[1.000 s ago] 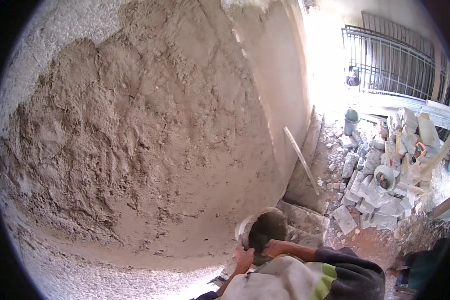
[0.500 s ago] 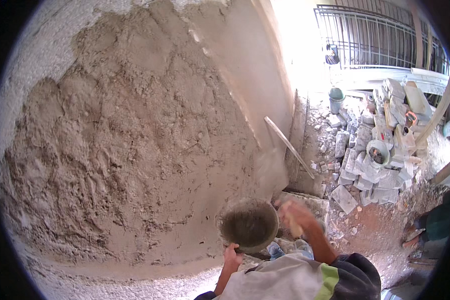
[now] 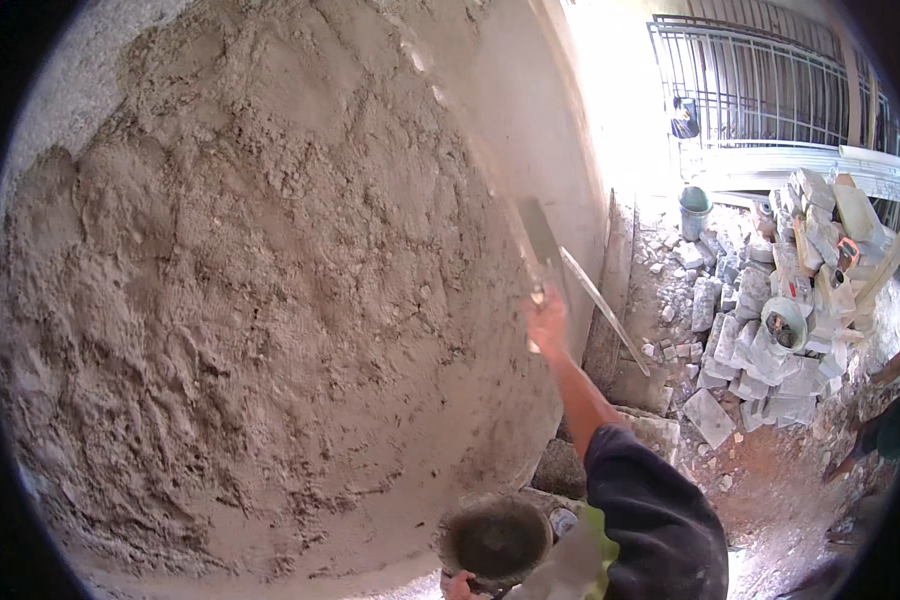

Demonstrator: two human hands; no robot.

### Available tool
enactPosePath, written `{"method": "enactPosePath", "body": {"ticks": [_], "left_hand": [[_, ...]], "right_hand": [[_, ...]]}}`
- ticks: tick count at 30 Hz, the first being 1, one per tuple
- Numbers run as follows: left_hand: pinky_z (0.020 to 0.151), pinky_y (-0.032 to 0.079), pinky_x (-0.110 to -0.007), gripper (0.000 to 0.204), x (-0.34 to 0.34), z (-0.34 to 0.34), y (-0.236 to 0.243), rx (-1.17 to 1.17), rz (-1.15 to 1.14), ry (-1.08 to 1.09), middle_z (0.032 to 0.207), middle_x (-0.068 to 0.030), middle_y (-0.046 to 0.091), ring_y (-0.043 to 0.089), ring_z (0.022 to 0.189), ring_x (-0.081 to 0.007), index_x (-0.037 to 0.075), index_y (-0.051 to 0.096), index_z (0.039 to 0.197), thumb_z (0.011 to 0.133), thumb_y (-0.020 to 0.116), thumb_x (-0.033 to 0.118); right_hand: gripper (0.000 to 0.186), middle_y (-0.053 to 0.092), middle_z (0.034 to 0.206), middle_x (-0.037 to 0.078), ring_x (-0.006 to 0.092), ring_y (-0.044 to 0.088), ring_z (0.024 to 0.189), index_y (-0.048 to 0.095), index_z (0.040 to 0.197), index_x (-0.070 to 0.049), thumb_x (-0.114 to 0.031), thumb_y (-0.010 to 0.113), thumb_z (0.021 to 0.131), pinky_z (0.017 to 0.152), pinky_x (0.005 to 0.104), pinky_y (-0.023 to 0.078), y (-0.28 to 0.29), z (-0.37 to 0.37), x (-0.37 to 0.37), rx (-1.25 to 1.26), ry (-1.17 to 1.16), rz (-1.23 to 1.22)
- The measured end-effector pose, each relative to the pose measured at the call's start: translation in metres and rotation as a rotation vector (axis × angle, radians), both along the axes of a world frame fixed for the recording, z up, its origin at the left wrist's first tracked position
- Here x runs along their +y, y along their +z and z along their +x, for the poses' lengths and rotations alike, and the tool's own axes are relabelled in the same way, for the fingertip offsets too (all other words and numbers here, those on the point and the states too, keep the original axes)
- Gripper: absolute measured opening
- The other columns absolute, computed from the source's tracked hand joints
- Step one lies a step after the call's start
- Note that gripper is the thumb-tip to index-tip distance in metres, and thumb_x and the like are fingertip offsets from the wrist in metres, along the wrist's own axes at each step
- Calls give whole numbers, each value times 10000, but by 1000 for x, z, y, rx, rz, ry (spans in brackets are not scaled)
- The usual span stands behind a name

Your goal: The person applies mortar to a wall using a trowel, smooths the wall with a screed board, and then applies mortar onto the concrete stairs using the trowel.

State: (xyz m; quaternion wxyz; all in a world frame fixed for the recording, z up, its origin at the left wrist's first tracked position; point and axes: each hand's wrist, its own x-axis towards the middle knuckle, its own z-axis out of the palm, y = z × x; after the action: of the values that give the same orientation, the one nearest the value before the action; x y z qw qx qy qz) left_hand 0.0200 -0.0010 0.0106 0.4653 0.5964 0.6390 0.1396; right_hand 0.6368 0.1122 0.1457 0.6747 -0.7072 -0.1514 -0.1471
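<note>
My right hand (image 3: 546,325) is closed round the handle of a plastering trowel, its arm stretched out along the wall. The trowel's flat blade (image 3: 540,232), slightly blurred, is against or close to the wall, near where rough mortar meets a smoother strip. Down at the lower edge, my left hand (image 3: 459,586) grips the near rim of a round, dark mortar bowl (image 3: 497,540); only part of that hand shows. Rough, wet-looking mortar (image 3: 260,300) covers most of the wall, and a smooth plastered band (image 3: 515,110) runs along its right side.
A pale wooden batten (image 3: 604,310) leans by the wall's foot. To the right lie a heap of broken blocks (image 3: 740,345), a bucket (image 3: 694,212) and a white pail (image 3: 783,325). Metal grilles (image 3: 750,85) stand behind. Part of another person (image 3: 885,430) shows at the far right.
My right hand has swung up and away from beside the bowl to the wall, carrying the trowel. The bowl and my left hand now sit lower in view.
</note>
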Motion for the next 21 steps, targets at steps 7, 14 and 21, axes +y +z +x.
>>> {"method": "enactPosePath", "body": {"ticks": [7,14,21], "left_hand": [[749,487,-374,331,10,1,13,-67,-137,54,813,-161,641,636,829,-291,54,647,875,555,704,121],[750,488,-374,318,15,12,4,-105,-236,65,821,-160,642,635,832,-290,50,646,877,570,691,118],[751,488,-374,305,11,11,5,-121,-252,18,829,-159,642,633,835,-290,45,646,879,584,678,116]], "right_hand": [[216,515,738,49,179,524,553,528,1046,-118,-283,534,906,437,337,464,43,37,32,909,328,679],[304,516,731,52,156,531,552,526,1063,-57,-335,523,938,427,310,464,21,70,52,1031,690,386],[338,510,691,26,136,505,533,537,1160,-35,-305,471,967,455,264,462,180,29,-1,750,895,395]]}}
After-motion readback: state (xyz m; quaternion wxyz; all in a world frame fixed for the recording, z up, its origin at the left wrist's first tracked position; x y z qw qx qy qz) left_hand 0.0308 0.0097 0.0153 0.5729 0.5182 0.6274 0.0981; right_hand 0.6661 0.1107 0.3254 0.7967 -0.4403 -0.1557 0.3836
